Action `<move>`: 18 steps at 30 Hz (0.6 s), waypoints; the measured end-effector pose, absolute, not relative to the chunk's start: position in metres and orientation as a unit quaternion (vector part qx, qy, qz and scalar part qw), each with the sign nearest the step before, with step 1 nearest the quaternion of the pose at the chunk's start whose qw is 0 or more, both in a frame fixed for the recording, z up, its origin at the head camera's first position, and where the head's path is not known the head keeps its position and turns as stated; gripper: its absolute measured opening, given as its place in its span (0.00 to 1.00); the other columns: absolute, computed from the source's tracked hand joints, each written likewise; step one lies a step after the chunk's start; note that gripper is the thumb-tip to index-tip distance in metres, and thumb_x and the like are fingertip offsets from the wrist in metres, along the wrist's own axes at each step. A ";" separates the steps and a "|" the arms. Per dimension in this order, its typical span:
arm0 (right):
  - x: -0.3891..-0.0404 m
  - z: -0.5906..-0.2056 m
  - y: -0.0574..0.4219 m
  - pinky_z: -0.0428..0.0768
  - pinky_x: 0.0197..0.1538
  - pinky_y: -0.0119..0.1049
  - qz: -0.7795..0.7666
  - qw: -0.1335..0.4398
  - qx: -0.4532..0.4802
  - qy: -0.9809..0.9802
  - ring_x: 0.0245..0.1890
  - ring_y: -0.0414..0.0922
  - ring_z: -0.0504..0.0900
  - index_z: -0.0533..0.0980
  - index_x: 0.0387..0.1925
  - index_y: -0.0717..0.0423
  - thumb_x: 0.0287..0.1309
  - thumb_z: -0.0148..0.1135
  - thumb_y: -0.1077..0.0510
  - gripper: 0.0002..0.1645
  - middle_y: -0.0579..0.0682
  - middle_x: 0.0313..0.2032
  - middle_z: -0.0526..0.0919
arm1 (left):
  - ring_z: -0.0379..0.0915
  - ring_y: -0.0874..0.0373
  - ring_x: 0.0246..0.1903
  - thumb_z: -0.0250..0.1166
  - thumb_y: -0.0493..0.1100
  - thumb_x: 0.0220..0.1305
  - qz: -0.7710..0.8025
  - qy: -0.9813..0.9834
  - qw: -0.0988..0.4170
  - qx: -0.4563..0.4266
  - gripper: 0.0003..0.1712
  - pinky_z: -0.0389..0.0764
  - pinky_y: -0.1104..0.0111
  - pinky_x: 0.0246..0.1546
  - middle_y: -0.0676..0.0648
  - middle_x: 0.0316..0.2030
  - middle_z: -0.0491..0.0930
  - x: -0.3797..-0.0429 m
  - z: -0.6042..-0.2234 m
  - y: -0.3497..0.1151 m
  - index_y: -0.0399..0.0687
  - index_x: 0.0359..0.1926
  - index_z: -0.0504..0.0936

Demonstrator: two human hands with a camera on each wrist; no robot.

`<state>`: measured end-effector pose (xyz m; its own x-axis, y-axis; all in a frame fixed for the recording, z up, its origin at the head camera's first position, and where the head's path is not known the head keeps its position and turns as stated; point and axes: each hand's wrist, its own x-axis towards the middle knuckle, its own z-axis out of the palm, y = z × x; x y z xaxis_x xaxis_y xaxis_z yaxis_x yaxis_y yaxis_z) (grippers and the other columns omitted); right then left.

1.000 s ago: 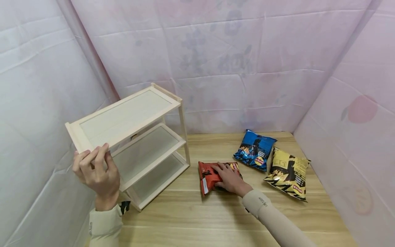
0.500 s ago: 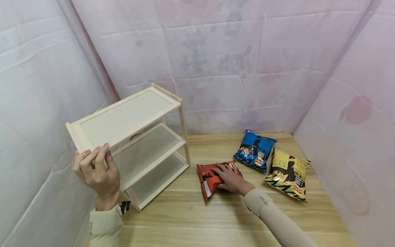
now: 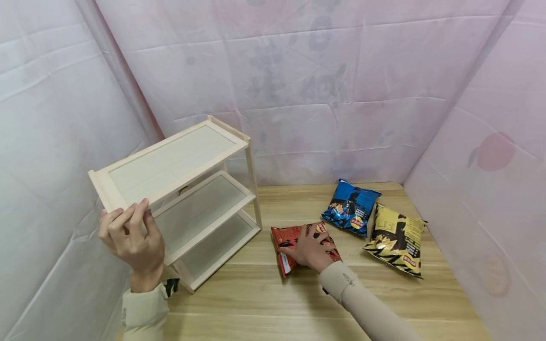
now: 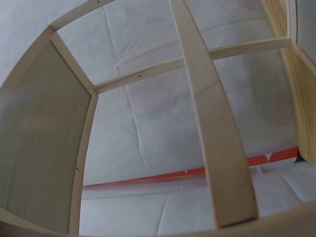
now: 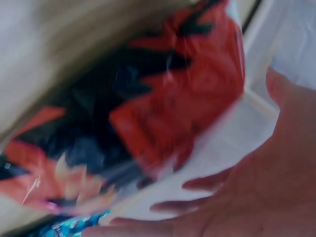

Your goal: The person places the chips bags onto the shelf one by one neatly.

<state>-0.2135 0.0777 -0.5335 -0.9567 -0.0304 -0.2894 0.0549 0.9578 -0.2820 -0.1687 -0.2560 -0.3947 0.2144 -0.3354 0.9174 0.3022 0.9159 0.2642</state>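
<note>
My left hand (image 3: 134, 244) grips the near corner of a pale wooden three-tier shelf (image 3: 170, 161), fingertips over the top board's edge. The left wrist view shows the shelf's frame bars (image 4: 212, 118) and a panel, with no hand in sight. My right hand (image 3: 308, 248) is over a red chip bag (image 3: 283, 236) on the table, its fingers spread wide. In the right wrist view that hand (image 5: 256, 187) has its fingers extended beside the blurred red bag, with a gap between thumb and bag. Part of the bag is hidden under the hand in the head view.
A blue chip bag (image 3: 350, 208) and a yellow chip bag (image 3: 396, 239) lie close together at the right of the wooden table (image 3: 256, 303). Pale printed cloth walls (image 3: 298, 71) stand behind and on both sides.
The right hand has lifted its fingers and spread them, shifting slightly left over the red bag. The red bag has turned a little, its near left corner toward the front. The left hand stays put.
</note>
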 end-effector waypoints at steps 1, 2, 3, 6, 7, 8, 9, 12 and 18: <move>-0.213 -0.538 0.072 0.61 0.63 0.89 -0.137 0.136 0.007 0.981 0.76 0.86 0.51 0.49 0.84 0.61 0.56 0.57 0.14 0.75 0.74 0.82 0.46 | 0.76 0.42 0.51 0.71 0.26 0.59 -0.205 -0.593 0.779 0.014 0.08 0.70 0.47 0.73 0.38 0.38 0.81 -0.168 -0.394 -0.255 0.40 0.36 0.89; -0.211 -0.541 0.067 0.62 0.63 0.89 -0.126 0.125 0.003 0.984 0.76 0.87 0.51 0.49 0.84 0.62 0.56 0.59 0.15 0.75 0.74 0.82 0.48 | 0.76 0.42 0.51 0.71 0.25 0.59 -0.206 -0.592 0.779 0.014 0.08 0.70 0.47 0.73 0.38 0.38 0.81 -0.168 -0.393 -0.254 0.40 0.36 0.89; -0.209 -0.540 0.062 0.62 0.61 0.89 -0.115 0.123 0.002 0.986 0.75 0.87 0.52 0.51 0.83 0.63 0.57 0.64 0.19 0.72 0.75 0.81 0.50 | 0.76 0.42 0.51 0.71 0.25 0.58 -0.206 -0.592 0.779 0.013 0.08 0.70 0.47 0.73 0.38 0.38 0.81 -0.168 -0.392 -0.253 0.39 0.35 0.89; -0.206 -0.552 0.055 0.67 0.56 0.89 -0.082 0.092 -0.005 0.992 0.73 0.87 0.57 0.55 0.82 0.62 0.53 0.68 0.20 0.72 0.77 0.79 0.55 | 0.75 0.42 0.50 0.71 0.24 0.57 -0.205 -0.593 0.779 0.013 0.09 0.70 0.48 0.73 0.37 0.37 0.81 -0.166 -0.390 -0.250 0.38 0.35 0.88; -0.206 -0.555 0.054 0.68 0.55 0.89 -0.076 0.084 -0.004 0.994 0.72 0.87 0.59 0.56 0.82 0.62 0.53 0.69 0.21 0.72 0.77 0.79 0.56 | 0.75 0.42 0.50 0.71 0.23 0.57 -0.204 -0.592 0.779 0.011 0.09 0.70 0.48 0.73 0.37 0.37 0.81 -0.166 -0.390 -0.250 0.38 0.35 0.88; -0.205 -0.558 0.053 0.70 0.54 0.88 -0.069 0.078 -0.005 0.995 0.72 0.87 0.60 0.57 0.81 0.61 0.53 0.70 0.21 0.71 0.77 0.78 0.57 | 0.75 0.43 0.50 0.70 0.23 0.57 -0.204 -0.592 0.780 0.010 0.09 0.70 0.48 0.73 0.37 0.37 0.81 -0.166 -0.389 -0.249 0.38 0.35 0.88; -0.205 -0.560 0.054 0.70 0.54 0.88 -0.067 0.072 -0.004 0.995 0.71 0.87 0.61 0.58 0.81 0.61 0.53 0.71 0.22 0.70 0.78 0.78 0.58 | 0.75 0.43 0.49 0.70 0.23 0.57 -0.205 -0.592 0.779 0.009 0.09 0.70 0.48 0.73 0.37 0.37 0.81 -0.166 -0.388 -0.248 0.37 0.35 0.88; -0.206 -0.563 0.056 0.71 0.52 0.88 -0.072 0.052 -0.008 0.996 0.70 0.86 0.65 0.60 0.80 0.61 0.55 0.73 0.27 0.66 0.77 0.77 0.60 | 0.75 0.43 0.49 0.70 0.23 0.57 -0.206 -0.593 0.779 0.007 0.09 0.70 0.48 0.73 0.38 0.37 0.81 -0.166 -0.386 -0.247 0.37 0.35 0.88; -0.209 -0.560 0.066 0.72 0.50 0.88 -0.104 0.037 -0.024 0.994 0.68 0.84 0.67 0.61 0.80 0.60 0.58 0.75 0.36 0.59 0.75 0.75 0.64 | 0.75 0.42 0.49 0.70 0.22 0.57 -0.205 -0.594 0.778 0.011 0.09 0.70 0.48 0.73 0.37 0.37 0.80 -0.166 -0.387 -0.249 0.37 0.35 0.88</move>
